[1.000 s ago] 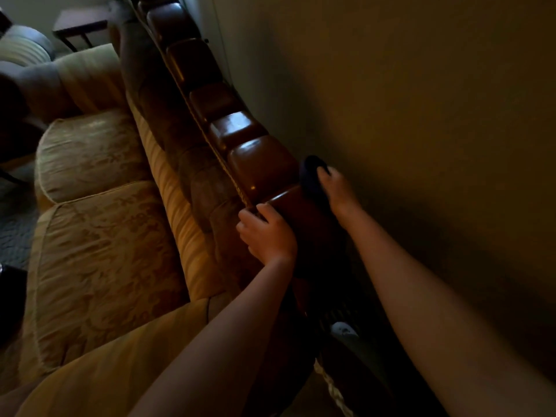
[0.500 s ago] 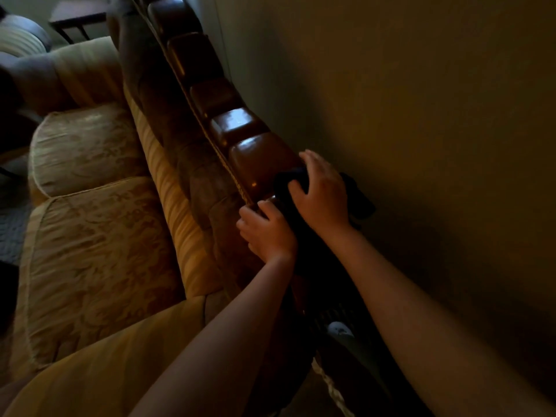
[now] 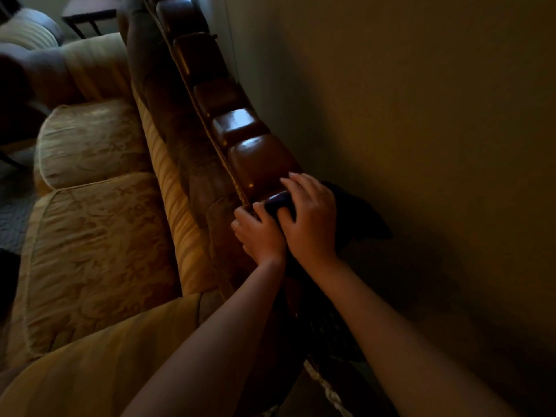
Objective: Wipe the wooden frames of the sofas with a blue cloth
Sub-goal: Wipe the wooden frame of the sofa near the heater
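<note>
The sofa's glossy dark wooden frame (image 3: pixel 258 158) runs along the top of the backrest, carved into rounded blocks, close to the wall. A dark blue cloth (image 3: pixel 358 212) lies over the near block and hangs off its wall side. My right hand (image 3: pixel 310 218) presses flat on the cloth, fingers spread over it. My left hand (image 3: pixel 258 233) grips the front edge of the frame just beside the right hand, thumb on the wood. The part of the frame under both hands is hidden.
The sofa's gold patterned seat cushions (image 3: pixel 90 236) lie to the left, below the brown backrest (image 3: pixel 180 152). A plain wall (image 3: pixel 421 130) stands tight against the frame on the right. A small dark side table (image 3: pixel 87 19) and another armchair (image 3: pixel 27 34) are at the far end.
My right hand has come up from the wall side of the frame onto its top with the cloth, and slid toward my left hand. The left hand stayed in place.
</note>
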The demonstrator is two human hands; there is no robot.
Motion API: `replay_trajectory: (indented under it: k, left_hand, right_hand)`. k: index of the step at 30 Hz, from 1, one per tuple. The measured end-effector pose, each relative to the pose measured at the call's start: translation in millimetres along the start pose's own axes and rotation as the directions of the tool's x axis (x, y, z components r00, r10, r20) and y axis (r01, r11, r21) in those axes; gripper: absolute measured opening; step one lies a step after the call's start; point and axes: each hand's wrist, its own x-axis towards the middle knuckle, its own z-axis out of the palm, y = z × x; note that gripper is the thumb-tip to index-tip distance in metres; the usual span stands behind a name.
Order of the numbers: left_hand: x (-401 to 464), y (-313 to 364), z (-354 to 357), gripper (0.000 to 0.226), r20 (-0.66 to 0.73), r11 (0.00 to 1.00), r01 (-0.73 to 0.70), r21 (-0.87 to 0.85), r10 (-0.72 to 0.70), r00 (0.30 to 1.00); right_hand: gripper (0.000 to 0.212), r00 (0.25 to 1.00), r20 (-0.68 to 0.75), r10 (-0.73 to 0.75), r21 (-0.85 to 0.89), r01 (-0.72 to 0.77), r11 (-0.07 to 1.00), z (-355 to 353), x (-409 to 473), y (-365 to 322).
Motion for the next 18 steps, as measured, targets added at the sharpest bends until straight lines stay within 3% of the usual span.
replay_trajectory:
  k: [3, 5, 7, 9, 11, 13, 15, 16, 18]
  left_hand:
    - [-1, 1, 0, 0.020, -0.005, 1.000, -0.001, -0.022, 0.001, 1.000]
    - [-1, 1, 0, 0.023, 0.002, 0.999, 0.013, -0.034, -0.012, 1.000]
    - [-2, 2, 0, 0.026, 0.000, 0.999, 0.022, -0.050, -0.022, 1.000]
    - [-3, 2, 0, 0.026, -0.006, 0.998, 0.026, -0.064, -0.027, 1.000]
    - [-3, 2, 1, 0.022, -0.007, 0.997, 0.029, -0.076, -0.030, 1.000]
    - [-3, 2, 1, 0.020, -0.003, 0.996, 0.029, -0.089, -0.029, 1.000]
    - [-2, 2, 2, 0.024, -0.006, 0.993, 0.030, -0.114, -0.031, 0.999]
    - [-2, 2, 2, 0.027, -0.013, 0.992, 0.032, -0.120, -0.033, 0.999]
    - [-1, 1, 2, 0.028, -0.022, 0.991, 0.024, -0.134, -0.027, 0.999]
  right_hand:
    - [0.051, 0.992, 0.125, -0.006, -0.006, 0.007, 1.000, 8, 30, 12]
    - [0.057, 0.973, 0.161, 0.162, 0.131, -0.184, 0.974, 4, 37, 31]
    - [0.054, 0.906, 0.203, 0.370, 0.228, -0.412, 0.882, -10, 30, 48]
    - [0.047, 0.885, 0.198, 0.422, 0.195, -0.457, 0.868, -24, 0, 51]
    - [0.048, 0.931, 0.140, 0.337, 0.179, -0.359, 0.916, -35, -40, 34]
    - [0.046, 0.984, 0.155, 0.087, 0.143, -0.109, 0.984, -33, -70, 20]
    - [0.037, 0.961, 0.202, -0.190, 0.167, 0.157, 0.973, -24, -74, 21]
    - [0.035, 0.949, 0.193, -0.250, 0.222, 0.206, 0.953, -22, -67, 24]
    - [0.028, 0.932, 0.181, -0.314, 0.111, 0.298, 0.948, -28, -44, 35]
